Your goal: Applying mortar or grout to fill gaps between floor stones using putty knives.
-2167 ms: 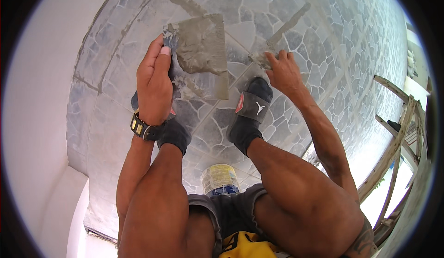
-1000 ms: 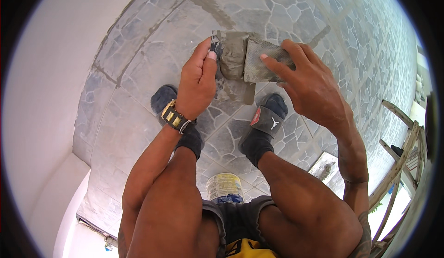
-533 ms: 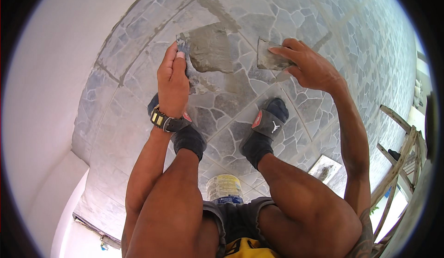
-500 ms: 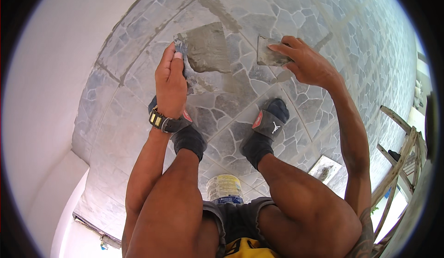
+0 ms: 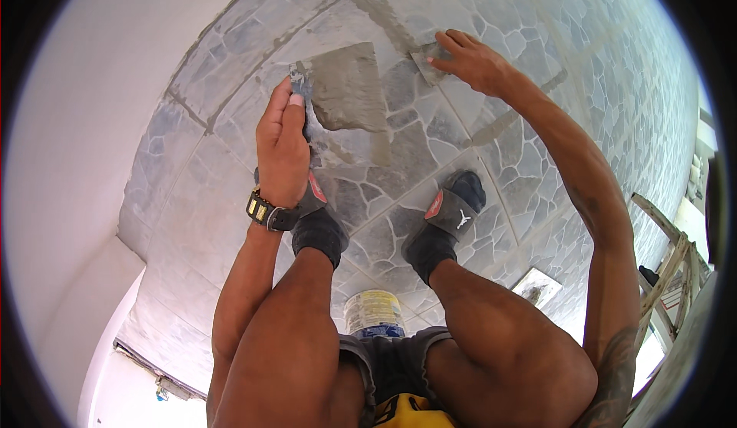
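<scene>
My left hand (image 5: 282,148) grips the left edge of a rectangular board (image 5: 342,86) spread with wet grey mortar, held over my sandalled left foot. My right hand (image 5: 474,66) is up and to the right of the board, fingers closed on a small grey rectangular spreader pad (image 5: 422,65), largely covered by the fingers, on the stone-patterned tiled floor (image 5: 407,152) at a grout joint. Grey grout streaks (image 5: 388,25) run along joints beyond the board and beside the right hand.
A bucket (image 5: 372,313) stands between my legs. At lower right lie a square white panel with a dark smear (image 5: 537,286) and, further out, a wooden frame like a ladder (image 5: 651,217). A white wall (image 5: 84,136) borders the floor on the left.
My right hand met the board with the pad a second ago, then moved right; it has since reached forward and slightly left onto the floor. The board swung left and is still held.
</scene>
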`<state>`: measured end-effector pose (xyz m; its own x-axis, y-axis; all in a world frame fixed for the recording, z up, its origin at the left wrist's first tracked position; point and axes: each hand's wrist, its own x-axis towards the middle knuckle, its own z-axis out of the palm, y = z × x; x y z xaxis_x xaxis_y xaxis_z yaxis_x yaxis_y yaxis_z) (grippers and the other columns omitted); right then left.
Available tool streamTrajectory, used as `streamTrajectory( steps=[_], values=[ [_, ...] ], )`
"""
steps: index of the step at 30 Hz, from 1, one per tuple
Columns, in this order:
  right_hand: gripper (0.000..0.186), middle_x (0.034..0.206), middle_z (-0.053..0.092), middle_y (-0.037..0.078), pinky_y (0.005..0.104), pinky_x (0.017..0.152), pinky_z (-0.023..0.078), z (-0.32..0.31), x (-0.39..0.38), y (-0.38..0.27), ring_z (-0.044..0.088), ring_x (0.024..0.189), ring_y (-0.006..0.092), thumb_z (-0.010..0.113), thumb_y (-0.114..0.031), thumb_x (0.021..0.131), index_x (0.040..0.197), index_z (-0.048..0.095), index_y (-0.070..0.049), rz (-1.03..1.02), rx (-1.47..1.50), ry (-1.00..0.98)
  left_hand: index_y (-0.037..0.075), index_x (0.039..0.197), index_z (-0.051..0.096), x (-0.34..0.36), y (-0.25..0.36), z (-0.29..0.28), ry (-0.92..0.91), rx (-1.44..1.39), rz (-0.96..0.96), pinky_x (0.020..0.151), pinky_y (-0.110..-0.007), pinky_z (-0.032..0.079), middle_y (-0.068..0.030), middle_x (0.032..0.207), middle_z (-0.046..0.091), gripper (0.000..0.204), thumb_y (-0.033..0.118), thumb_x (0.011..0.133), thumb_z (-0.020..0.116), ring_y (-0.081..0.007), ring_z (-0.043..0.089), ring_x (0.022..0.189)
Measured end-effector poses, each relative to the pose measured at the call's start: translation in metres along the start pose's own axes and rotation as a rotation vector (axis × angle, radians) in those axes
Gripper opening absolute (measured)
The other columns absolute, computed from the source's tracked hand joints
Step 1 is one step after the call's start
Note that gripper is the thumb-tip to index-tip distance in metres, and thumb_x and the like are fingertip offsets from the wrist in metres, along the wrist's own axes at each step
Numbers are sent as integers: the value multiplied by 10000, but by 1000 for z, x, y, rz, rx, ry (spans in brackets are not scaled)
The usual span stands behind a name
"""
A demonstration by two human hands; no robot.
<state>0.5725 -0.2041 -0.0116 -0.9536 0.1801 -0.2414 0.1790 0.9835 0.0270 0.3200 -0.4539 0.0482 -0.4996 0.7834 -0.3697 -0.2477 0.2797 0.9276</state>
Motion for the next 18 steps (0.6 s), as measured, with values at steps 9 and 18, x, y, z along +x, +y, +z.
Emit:
streamTrajectory(
  steps=[9, 18],
  values=[
    [549, 1351, 443, 174, 392, 1090, 397, -3, -8, -16, 423, 1289, 338, 666, -21, 775, 1304, 572, -133, 36, -62, 19, -79, 1393, 436, 0, 2, -19, 6, 1, -29, 948, -254, 431, -86, 1242, 597, 432, 128, 1014, 442, -120, 556, 1092],
    [537, 1352, 428, 171, 399, 1077, 399, 2, -19, -15, 408, 1295, 334, 636, -44, 816, 1338, 551, -138, 17, -129, 30, -73, 1404, 427, -10, 2, -14, -29, -80, -32, 935, -260, 448, -94, 1249, 602, 439, 128, 1015, 443, -129, 571, 1093]
  ],
)
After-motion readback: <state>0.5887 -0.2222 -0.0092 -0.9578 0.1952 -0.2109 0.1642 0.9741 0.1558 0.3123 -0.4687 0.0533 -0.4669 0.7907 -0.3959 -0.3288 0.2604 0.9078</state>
